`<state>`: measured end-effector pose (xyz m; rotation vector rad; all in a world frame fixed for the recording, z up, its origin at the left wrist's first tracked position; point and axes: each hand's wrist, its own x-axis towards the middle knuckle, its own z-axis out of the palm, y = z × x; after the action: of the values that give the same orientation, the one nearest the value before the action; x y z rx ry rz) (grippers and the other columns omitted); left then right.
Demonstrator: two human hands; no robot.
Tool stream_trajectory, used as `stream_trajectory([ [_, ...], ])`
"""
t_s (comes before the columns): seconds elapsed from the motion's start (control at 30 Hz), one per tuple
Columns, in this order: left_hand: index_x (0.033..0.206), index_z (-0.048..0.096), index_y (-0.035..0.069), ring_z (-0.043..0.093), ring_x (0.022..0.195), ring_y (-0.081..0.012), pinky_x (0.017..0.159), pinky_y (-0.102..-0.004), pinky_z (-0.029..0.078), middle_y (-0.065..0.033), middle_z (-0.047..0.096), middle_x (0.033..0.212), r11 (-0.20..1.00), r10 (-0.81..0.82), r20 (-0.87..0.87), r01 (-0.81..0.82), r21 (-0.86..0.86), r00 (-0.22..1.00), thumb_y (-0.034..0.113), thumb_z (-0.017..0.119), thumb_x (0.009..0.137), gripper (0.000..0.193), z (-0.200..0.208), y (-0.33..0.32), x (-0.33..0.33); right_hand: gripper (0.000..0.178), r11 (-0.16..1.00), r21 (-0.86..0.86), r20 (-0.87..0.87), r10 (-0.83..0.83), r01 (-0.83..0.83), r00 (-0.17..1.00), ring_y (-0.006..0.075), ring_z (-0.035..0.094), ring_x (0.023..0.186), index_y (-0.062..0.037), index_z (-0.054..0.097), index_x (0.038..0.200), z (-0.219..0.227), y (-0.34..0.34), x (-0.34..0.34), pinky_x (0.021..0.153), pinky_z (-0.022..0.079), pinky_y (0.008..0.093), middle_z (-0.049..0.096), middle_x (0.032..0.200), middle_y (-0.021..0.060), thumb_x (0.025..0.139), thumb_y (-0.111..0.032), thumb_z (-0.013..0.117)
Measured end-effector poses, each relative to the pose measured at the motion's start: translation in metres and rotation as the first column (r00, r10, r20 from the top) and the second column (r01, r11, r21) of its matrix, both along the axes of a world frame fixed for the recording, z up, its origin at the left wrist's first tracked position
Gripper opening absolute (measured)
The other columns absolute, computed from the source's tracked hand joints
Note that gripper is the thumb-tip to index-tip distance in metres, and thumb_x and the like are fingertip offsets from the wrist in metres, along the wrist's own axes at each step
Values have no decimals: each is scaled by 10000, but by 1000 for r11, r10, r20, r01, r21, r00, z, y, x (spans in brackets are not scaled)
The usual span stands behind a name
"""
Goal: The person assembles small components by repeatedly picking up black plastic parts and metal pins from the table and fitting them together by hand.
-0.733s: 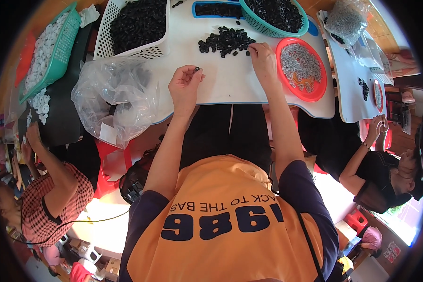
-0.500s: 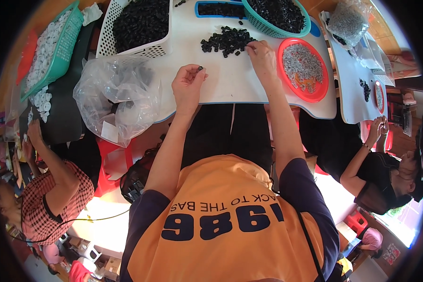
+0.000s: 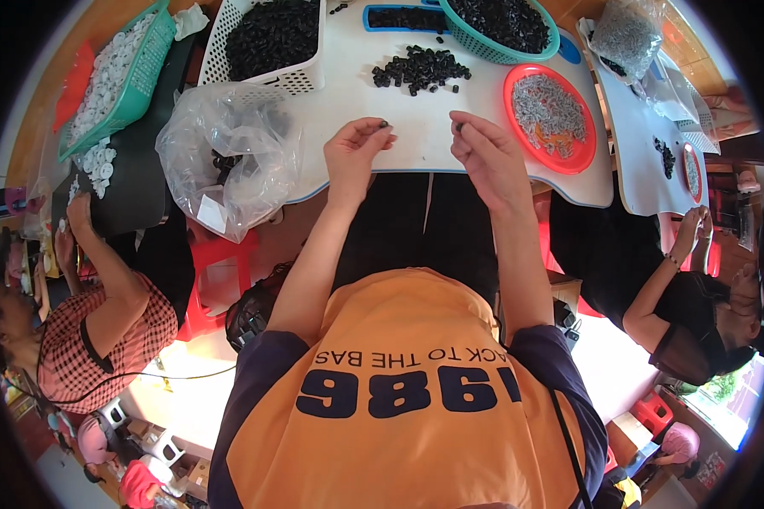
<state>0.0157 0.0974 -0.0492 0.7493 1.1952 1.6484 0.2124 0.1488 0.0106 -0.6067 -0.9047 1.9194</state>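
My left hand (image 3: 354,157) is above the near part of the white table (image 3: 348,76), pinching a small black plastic piece (image 3: 384,124) between thumb and forefinger. Across from it, my right hand (image 3: 489,161) holds another small dark piece (image 3: 459,126) at its fingertips. The two hands are apart. Beyond them lies a loose pile of small black plastic pieces (image 3: 420,69). To the right of my right hand sits a red round tray (image 3: 587,154) of small silvery metal parts (image 3: 547,106).
A white basket (image 3: 310,78) of black pieces and a clear plastic bag (image 3: 229,153) stand on the left. At the back are a teal basket (image 3: 492,57) and a blue tray (image 3: 367,19), both with black pieces. People work at tables on both sides.
My right hand has drawn back from the black pile toward me, with a small dark piece in its fingers. My left hand still pinches its piece, slightly farther right in view.
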Motion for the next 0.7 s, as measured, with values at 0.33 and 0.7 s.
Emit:
stream_trajectory([
  [0.33,1049,644,-79,713,846,-211,766,-301,600,-169,701,959,963,-254,115,241,116,960,-63,653,876,174,61,-53,38,163,914,407,441,-208,13,873,110,647,851,-3,711,1048,33,-54,8,751,502,238,693,946,43,891,-26,673],
  [0.7,1122,660,-67,706,826,-196,776,-304,598,-145,700,948,944,-324,163,308,116,932,-20,642,903,224,68,-61,44,162,816,578,568,-384,-21,728,124,659,784,-35,732,1003,42,-69,15,699,517,244,705,906,65,841,-48,725],
])
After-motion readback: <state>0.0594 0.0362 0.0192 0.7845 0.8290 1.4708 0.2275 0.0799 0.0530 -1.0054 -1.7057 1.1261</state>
